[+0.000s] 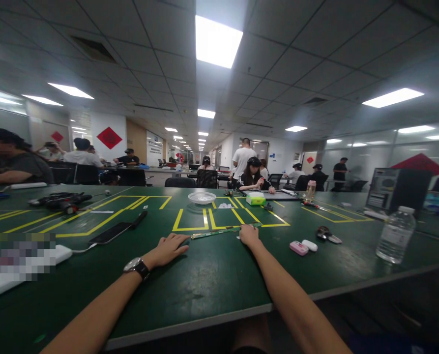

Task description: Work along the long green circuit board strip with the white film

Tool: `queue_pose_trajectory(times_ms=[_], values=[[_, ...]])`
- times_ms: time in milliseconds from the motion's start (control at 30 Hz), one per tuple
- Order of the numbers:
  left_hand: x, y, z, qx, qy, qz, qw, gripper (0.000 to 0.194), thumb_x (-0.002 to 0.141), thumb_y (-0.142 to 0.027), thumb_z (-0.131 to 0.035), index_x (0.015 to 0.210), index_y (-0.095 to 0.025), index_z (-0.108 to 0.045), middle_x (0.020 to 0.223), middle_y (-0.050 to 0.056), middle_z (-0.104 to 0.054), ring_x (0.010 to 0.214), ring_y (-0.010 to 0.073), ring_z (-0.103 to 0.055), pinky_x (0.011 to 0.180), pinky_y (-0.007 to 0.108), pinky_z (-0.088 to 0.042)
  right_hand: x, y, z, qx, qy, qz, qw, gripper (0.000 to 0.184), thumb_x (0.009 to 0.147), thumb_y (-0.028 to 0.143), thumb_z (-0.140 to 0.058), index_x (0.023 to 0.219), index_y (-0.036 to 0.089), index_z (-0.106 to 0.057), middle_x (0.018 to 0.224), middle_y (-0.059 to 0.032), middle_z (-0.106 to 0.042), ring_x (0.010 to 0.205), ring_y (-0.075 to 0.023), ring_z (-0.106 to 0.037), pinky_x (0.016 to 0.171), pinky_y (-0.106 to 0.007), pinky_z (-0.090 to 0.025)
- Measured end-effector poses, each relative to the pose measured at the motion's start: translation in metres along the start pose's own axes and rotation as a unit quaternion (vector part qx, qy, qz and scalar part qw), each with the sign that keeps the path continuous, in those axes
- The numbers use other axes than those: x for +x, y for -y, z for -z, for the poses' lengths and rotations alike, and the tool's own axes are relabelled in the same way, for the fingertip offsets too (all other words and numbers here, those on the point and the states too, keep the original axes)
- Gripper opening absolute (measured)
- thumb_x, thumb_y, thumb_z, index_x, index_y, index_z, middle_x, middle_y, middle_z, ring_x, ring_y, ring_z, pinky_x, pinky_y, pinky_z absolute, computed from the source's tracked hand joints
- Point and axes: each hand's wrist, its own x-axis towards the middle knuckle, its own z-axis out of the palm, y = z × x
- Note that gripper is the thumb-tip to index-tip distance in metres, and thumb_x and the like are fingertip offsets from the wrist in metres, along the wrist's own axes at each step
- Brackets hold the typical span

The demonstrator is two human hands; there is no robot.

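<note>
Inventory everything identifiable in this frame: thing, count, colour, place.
Table: one, green, foreground
Tape outlines: several, yellow, tabletop
Thin strip: one, green, table centre
Dish: one, clear, behind strip
Box: one, green and white, right of dish
Bottles: two, clear and pinkish, right
Device: one, black, left
Small cases: two, pink and white, right
Computer tower: one, grey, right
Chairs: several, black, background
People: several, mixed clothing, background
Diamonds: several, red, walls
Lights: several, white, ceiling
Clutter: uncounted, mixed, tabletop
Watch: one, black strap, left wrist
Left hand: one, bare, near strip
Right hand: one, bare, on strip
</note>
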Motion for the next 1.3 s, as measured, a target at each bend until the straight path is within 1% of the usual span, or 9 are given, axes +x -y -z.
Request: queue_pose_trajectory(times_ms=[233, 500, 633, 767, 1000, 1033, 1100, 1200, 1300], values=[[0.001, 0.003, -0.002, 0.000, -0.002, -0.007, 1.000, 0.049, 0.096, -0.052, -0.029, 0.138, -0.030, -0.039, 0.140, 0.005, -0.043, 0.125, 0.0284, -0.035, 0.095, 0.045, -0.031, 0.004, -0.004, -0.004, 0.021, 0.037, 0.014, 0.999, 0.047, 0.089, 0.030, -0.029, 0.133, 0.024, -0.046, 0.145, -0.0076, -0.037, 0.131, -0.0299, -0.032, 0.101, -0.057, -0.023], [0.002, 0.004, -0.002, -0.005, -0.023, -0.005, 1.000, 0.048, 0.096, -0.052, -0.029, 0.136, -0.028, -0.041, 0.137, 0.006, -0.046, 0.123, 0.0282, -0.039, 0.094, 0.045, -0.033, 0.003, -0.002, 0.016, 0.039, 0.061, 0.073, 0.995, 0.045, 0.088, 0.038, -0.030, 0.116, 0.018, -0.060, 0.131, -0.0141, -0.052, 0.120, -0.0337, -0.045, 0.099, -0.064, -0.017], [0.004, 0.005, -0.002, -0.004, -0.053, 0.000, 0.999, 0.046, 0.096, -0.050, -0.030, 0.133, -0.026, -0.044, 0.135, 0.007, -0.047, 0.122, 0.0276, -0.040, 0.094, 0.045, -0.034, -0.002, 0.014, 0.027, 0.050, 0.083, 0.157, 0.983, 0.040, 0.088, 0.036, -0.033, 0.109, 0.023, -0.064, 0.123, -0.0089, -0.060, 0.115, -0.0287, -0.051, 0.103, -0.061, -0.011], [0.004, 0.004, 0.000, -0.012, -0.085, -0.008, 0.996, 0.045, 0.095, -0.048, -0.034, 0.133, -0.025, -0.044, 0.136, 0.008, -0.047, 0.123, 0.0272, -0.040, 0.095, 0.043, -0.034, -0.018, 0.051, 0.026, 0.100, 0.084, 0.318, 0.939, 0.040, 0.087, 0.033, -0.038, 0.122, 0.026, -0.057, 0.133, -0.0060, -0.053, 0.123, -0.0268, -0.045, 0.105, -0.054, -0.020], [0.002, -0.003, -0.004, -0.025, -0.022, -0.050, 0.998, 0.055, 0.090, -0.046, -0.047, 0.139, -0.022, -0.038, 0.141, 0.011, -0.041, 0.127, 0.0297, -0.037, 0.098, 0.044, -0.032, -0.057, 0.118, 0.027, 0.180, 0.054, 0.575, 0.796, 0.046, 0.086, 0.029, -0.046, 0.131, 0.016, -0.050, 0.138, -0.0080, -0.047, 0.127, -0.0173, -0.041, 0.106, -0.028, -0.029], [0.002, -0.004, -0.003, -0.024, -0.014, -0.049, 0.998, 0.057, 0.089, -0.047, -0.048, 0.139, -0.022, -0.037, 0.141, 0.011, -0.041, 0.127, 0.0303, -0.036, 0.099, 0.044, -0.031, -0.057, 0.120, 0.030, 0.179, 0.043, 0.574, 0.798, 0.044, 0.086, 0.027, -0.046, 0.128, 0.017, -0.053, 0.135, -0.0073, -0.050, 0.125, -0.0170, -0.043, 0.105, -0.027, -0.030], [0.000, -0.006, -0.001, -0.022, -0.005, -0.046, 0.999, 0.059, 0.090, -0.051, -0.046, 0.140, -0.023, -0.035, 0.141, 0.010, -0.040, 0.127, 0.0307, -0.036, 0.100, 0.045, -0.029, -0.051, 0.114, 0.036, 0.155, 0.017, 0.511, 0.845, 0.036, 0.086, 0.025, -0.045, 0.118, 0.018, -0.060, 0.125, -0.0076, -0.058, 0.117, -0.0185, -0.050, 0.102, -0.029, -0.033], [-0.001, -0.008, 0.001, -0.015, 0.007, -0.040, 0.999, 0.057, 0.091, -0.055, -0.041, 0.141, -0.026, -0.035, 0.142, 0.008, -0.040, 0.128, 0.0299, -0.034, 0.100, 0.045, -0.028, -0.033, 0.082, 0.042, 0.073, -0.020, 0.274, 0.959, 0.031, 0.088, 0.026, -0.041, 0.101, 0.015, -0.068, 0.108, -0.0138, -0.066, 0.105, -0.0245, -0.057, 0.094, -0.036, -0.039], [-0.001, -0.008, 0.002, -0.001, 0.007, -0.048, 0.999, 0.055, 0.092, -0.056, -0.038, 0.138, -0.026, -0.040, 0.142, 0.008, -0.039, 0.129, 0.0296, -0.033, 0.098, 0.046, -0.029, -0.018, 0.040, 0.042, -0.008, -0.006, 0.061, 0.998, 0.031, 0.087, 0.027, -0.042, 0.102, 0.014, -0.066, 0.107, -0.0183, -0.064, 0.103, -0.0284, -0.058, 0.085, -0.039, -0.042]])
